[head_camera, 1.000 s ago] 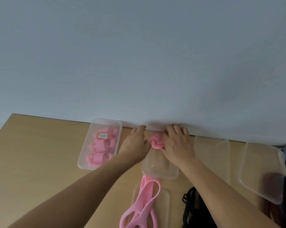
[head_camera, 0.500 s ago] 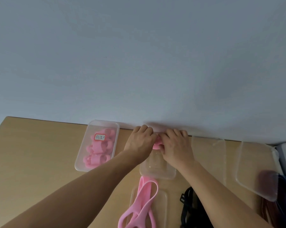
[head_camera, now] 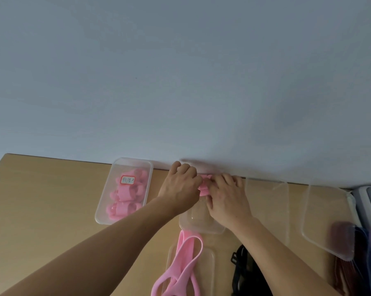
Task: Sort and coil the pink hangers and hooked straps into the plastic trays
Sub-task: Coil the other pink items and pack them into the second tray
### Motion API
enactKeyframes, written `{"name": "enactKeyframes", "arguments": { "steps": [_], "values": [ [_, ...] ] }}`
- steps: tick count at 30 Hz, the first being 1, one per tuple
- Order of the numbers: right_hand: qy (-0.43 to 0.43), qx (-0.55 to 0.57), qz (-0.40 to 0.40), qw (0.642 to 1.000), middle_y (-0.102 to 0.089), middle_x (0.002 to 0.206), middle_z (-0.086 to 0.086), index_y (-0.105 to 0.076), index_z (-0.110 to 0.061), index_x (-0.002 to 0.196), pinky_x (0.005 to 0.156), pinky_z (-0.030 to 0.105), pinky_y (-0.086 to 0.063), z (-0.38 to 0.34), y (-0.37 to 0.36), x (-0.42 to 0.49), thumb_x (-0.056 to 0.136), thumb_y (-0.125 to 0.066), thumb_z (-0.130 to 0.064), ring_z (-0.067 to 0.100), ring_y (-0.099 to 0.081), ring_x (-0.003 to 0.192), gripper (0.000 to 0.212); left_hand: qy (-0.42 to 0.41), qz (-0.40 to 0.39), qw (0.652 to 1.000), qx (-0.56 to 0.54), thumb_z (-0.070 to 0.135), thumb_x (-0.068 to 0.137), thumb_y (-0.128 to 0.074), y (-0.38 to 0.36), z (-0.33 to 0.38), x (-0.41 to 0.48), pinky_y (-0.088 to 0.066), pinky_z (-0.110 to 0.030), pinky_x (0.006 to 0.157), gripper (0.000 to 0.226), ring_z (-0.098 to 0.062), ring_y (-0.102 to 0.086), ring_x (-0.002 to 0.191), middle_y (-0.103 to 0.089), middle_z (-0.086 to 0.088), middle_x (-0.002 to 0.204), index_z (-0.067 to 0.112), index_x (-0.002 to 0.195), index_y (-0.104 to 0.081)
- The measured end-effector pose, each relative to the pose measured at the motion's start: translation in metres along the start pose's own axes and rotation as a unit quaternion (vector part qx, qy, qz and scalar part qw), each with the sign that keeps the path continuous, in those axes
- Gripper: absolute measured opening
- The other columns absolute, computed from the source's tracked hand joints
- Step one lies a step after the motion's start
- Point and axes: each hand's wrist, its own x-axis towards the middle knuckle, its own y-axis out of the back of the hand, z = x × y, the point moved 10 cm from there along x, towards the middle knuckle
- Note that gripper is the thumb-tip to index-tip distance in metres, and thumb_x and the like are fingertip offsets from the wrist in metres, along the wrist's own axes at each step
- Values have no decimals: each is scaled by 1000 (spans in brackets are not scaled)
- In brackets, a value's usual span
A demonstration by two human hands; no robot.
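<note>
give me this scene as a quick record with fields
left hand: fingers grip the coil
right hand: fingers grip the same coil
coil: pink, mostly hidden between the hands
below hands: clear tray
left tray: coiled pink straps, one labelled
near edge: loose pink straps, black strap

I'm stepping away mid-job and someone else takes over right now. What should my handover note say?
Left hand and right hand: both grip one pink coil at the middle tray's far end.
Done: left tray holds finished coils.
Left: set this coil in; coil the loose pink straps lying on the near tray; black straps beside them untouched.
</note>
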Motion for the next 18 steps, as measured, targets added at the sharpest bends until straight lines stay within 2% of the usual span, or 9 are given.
{"name": "enactKeyframes", "arguments": {
  "steps": [3, 6, 11, 14, 16, 18],
  "values": [
    [-1, -8, -6, 1000, -62, 103, -3, -67, -21, 107, 86, 39, -38, -1, 1, -1, 74, -67, -34, 23, -56, 102, 36, 3, 5, 1000, 28, 10, 73, -66, 0, -4, -8, -44, -40, 93, 16, -24, -55, 80, -60, 4, 73, 24, 76, -73],
    [-4, -10, -17, 1000, -62, 106, -2, -68, -21, 108, 89, 41, -37, -3, 1, -3, 75, -66, -34, 24, -56, 106, 35, -2, -3, 999, 35, 9, 78, -59, -4, -4, -8, -38, -40, 99, 24, -23, -55, 88, -63, 6, 80, 26, 83, -74],
    [-17, -8, -28, 999, -63, 113, -1, -67, -20, 110, 92, 43, -40, -6, 10, -7, 75, -66, -31, 25, -55, 110, 37, 0, 32, 999, 26, 15, 85, -53, 9, -3, -8, -29, -45, 107, 25, -25, -54, 99, -67, 5, 90, 26, 91, -75],
    [-30, 17, -4, 999, -63, 114, -1, -66, -20, 111, 89, 44, -43, -11, 28, -16, 73, -69, -26, 27, -56, 110, 40, 5, 54, 998, -16, 19, 85, -58, 25, -4, -21, -33, -41, 102, 21, -25, -57, 100, -69, 6, 93, 25, 95, -75],
    [-52, 46, 9, 998, -63, 115, -1, -66, -20, 114, 87, 44, -45, -14, 41, -27, 71, -72, -23, 27, -56, 110, 43, 26, 91, 992, -79, 18, 77, -70, 42, -11, -36, -43, -40, 90, 18, -25, -62, 94, -71, 4, 91, 23, 92, -77],
    [-82, 71, 20, 994, -62, 115, -2, -66, -20, 111, 86, 42, -46, -18, 50, -45, 72, -71, -19, 26, -56, 108, 39, 54, 103, 982, -152, 17, 76, -72, 47, -20, -58, -47, -38, 85, 24, -25, -62, 96, -71, 1, 96, 20, 100, -77]
  ]
}}
